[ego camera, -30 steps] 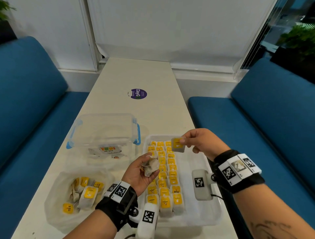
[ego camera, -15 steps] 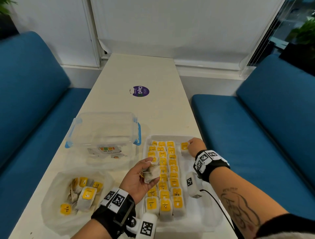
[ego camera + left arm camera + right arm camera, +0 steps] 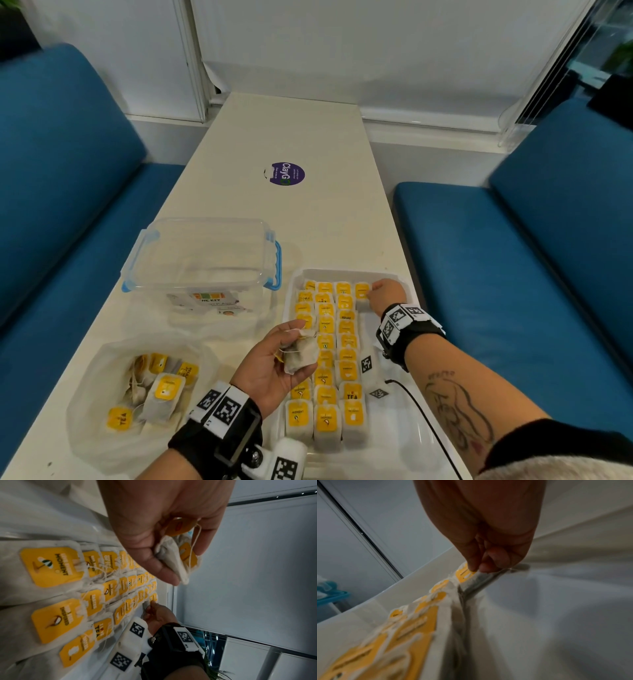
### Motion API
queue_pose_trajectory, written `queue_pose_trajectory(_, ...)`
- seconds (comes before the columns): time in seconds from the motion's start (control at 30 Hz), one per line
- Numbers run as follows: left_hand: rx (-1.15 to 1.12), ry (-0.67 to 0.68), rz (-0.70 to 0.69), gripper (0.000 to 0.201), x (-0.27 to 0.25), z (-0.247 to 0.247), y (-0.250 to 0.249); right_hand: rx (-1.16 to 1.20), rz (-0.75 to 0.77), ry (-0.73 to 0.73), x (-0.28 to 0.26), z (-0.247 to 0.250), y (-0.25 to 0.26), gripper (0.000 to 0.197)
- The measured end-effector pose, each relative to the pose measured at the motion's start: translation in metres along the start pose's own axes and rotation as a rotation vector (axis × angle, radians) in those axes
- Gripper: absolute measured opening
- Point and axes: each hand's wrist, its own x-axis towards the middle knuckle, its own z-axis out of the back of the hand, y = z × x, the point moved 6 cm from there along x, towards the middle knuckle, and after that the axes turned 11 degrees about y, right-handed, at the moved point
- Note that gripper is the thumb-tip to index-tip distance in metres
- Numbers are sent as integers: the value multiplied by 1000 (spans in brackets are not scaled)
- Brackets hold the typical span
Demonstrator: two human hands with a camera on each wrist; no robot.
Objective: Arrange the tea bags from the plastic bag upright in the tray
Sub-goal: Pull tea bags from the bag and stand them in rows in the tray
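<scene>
A white tray point(image 3: 394, 442) near the table's front right holds three rows of upright tea bags point(image 3: 325, 346) with yellow tags. At the tray's far end my right hand point(image 3: 385, 294) pinches one tea bag point(image 3: 362, 291) by its top edge; it starts a fourth row beside the others. The right wrist view shows thumb and finger point(image 3: 481, 563) closed on that bag point(image 3: 467, 574). My left hand point(image 3: 274, 363) hovers over the tray's left side, palm up, gripping another tea bag point(image 3: 301, 354) with a loose string point(image 3: 193, 545). The clear plastic bag point(image 3: 102, 411) at front left holds several more.
A clear lidded container point(image 3: 202, 260) with blue clips stands behind the plastic bag. A purple round sticker point(image 3: 287, 173) lies on the table's middle. Blue bench seats point(image 3: 513, 274) flank the table on both sides. The tray's right half is bare.
My right hand carried its tea bag from above the third row down to the tray's far end and set it beside the rows. The left hand kept its bag, barely moving.
</scene>
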Motion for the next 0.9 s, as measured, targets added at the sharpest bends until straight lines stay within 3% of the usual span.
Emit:
queue_pose_trajectory(0.27, 8, 36, 15, 21, 0, -4, -2, -49, -1, -48, -10, 14, 4, 31)
queue_pose_trajectory(0.4, 36, 75, 20, 27, 2, -13, -4, 188, 182, -160, -51, 43, 23, 22)
queue_pose_trajectory(0.47, 57, 91, 21, 26, 2, -20, -5, 225, 351, -34, -85, 43, 39, 15)
queue_pose_trajectory(0.57, 103, 96, 19, 26, 0, -30, -3, 192, 544, 295, -132, 19, 60, 19)
queue_pose_trajectory(0.6, 130, 89, 12, 25, -1, -31, -3, 175, 578, 324, -141, 13, 63, 17)
queue_pose_trajectory(0.77, 225, 129, -33, 25, -7, -41, 0, 46, 637, 143, -158, -3, 61, 14)
queue_pose_trajectory(0.9, 302, 113, -26, 24, -12, -38, 1, 183, 584, 120, -157, 1, 52, 21)
